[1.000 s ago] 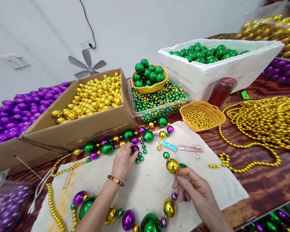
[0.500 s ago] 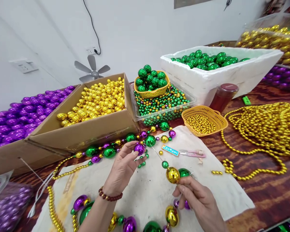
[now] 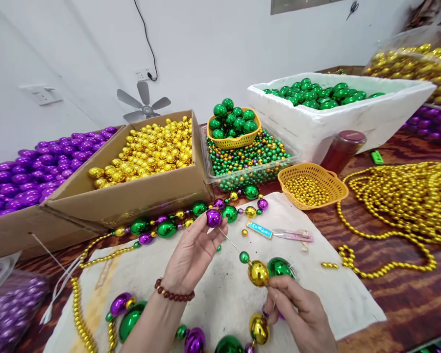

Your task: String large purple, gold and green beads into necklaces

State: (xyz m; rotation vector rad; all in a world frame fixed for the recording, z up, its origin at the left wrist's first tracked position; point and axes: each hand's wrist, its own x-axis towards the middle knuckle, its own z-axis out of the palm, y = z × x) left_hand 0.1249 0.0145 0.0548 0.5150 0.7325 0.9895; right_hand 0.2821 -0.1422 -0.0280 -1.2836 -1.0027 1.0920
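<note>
My left hand (image 3: 194, 250), with a dark red bead bracelet (image 3: 174, 291) at the wrist, pinches a shiny purple bead (image 3: 213, 218) between thumb and fingers. The upper end of a thin needle (image 3: 228, 240) reaches those fingers; whether it is inside the purple bead I cannot tell. A small green bead (image 3: 244, 257) and a larger gold bead (image 3: 258, 273) sit lower along it. My right hand (image 3: 297, 309) is closed, fingertips just below the gold bead, on the needle or its thread. A big green bead (image 3: 279, 267) lies behind these fingers. Strung large beads (image 3: 229, 344) curve across the cloth below.
A strung bead garland (image 3: 167, 228) lies along the cardboard box (image 3: 132, 201) of gold beads. Thread snips (image 3: 292, 234) rest on the white cloth (image 3: 338, 289). A yellow basket (image 3: 312, 186) of small gold beads and gold bead strands (image 3: 404, 196) are at right.
The purple bead in my left hand has met the needle's upper end. My right hand, with the gold and green beads, has shifted slightly lower. The view has moved a little.
</note>
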